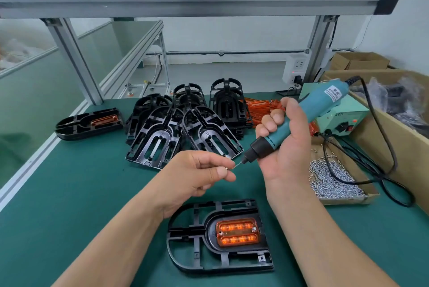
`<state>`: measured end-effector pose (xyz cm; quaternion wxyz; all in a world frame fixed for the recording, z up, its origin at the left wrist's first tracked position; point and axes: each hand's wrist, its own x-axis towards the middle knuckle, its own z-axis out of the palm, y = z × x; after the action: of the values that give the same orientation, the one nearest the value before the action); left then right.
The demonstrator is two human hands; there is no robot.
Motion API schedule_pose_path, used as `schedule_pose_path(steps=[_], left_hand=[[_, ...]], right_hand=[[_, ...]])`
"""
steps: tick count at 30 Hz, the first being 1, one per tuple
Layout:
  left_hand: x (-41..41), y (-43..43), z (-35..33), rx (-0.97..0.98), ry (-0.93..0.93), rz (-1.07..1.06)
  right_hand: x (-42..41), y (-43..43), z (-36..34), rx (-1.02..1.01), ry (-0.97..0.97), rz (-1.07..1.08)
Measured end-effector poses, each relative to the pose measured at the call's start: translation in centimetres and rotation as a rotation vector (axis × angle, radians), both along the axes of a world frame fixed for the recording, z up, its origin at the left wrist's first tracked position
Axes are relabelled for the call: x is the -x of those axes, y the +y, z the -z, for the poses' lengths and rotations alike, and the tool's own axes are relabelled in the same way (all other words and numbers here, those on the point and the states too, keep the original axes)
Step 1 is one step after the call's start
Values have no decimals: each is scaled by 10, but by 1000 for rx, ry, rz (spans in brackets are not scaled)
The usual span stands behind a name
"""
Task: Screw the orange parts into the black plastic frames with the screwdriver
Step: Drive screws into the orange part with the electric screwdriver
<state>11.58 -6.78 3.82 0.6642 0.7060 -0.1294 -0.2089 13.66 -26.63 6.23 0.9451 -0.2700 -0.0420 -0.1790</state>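
A black plastic frame (197, 249) lies near the table's front edge, with an orange part (238, 232) seated in its recess. Above it, my right hand (285, 145) grips a teal electric screwdriver (301, 114), tip pointing down-left. My left hand (199, 173) pinches a small screw (235, 166) between thumb and forefinger, right at the screwdriver's bit. Several bare black frames (183, 121) are piled in the middle of the table. A heap of loose orange parts (260, 110) lies behind my right hand. At the far left, another frame (89, 124) holds an orange part.
A shallow cardboard tray of silver screws (334, 180) sits to the right. The screwdriver's black cable (383, 159) loops over it from a green power box (341, 117). Large cardboard boxes (394, 112) line the right side. Aluminium shelf posts (76, 61) rise at the back.
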Motion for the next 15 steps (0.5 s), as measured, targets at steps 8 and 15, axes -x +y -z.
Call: schedule_pose_path(steps=[8, 15], left_hand=[[4, -5, 1, -71, -7, 39], [3, -4, 3, -97, -29, 65]], right_hand=[[2, -6, 8, 12, -6, -16], [4, 1, 12, 76, -4, -39]])
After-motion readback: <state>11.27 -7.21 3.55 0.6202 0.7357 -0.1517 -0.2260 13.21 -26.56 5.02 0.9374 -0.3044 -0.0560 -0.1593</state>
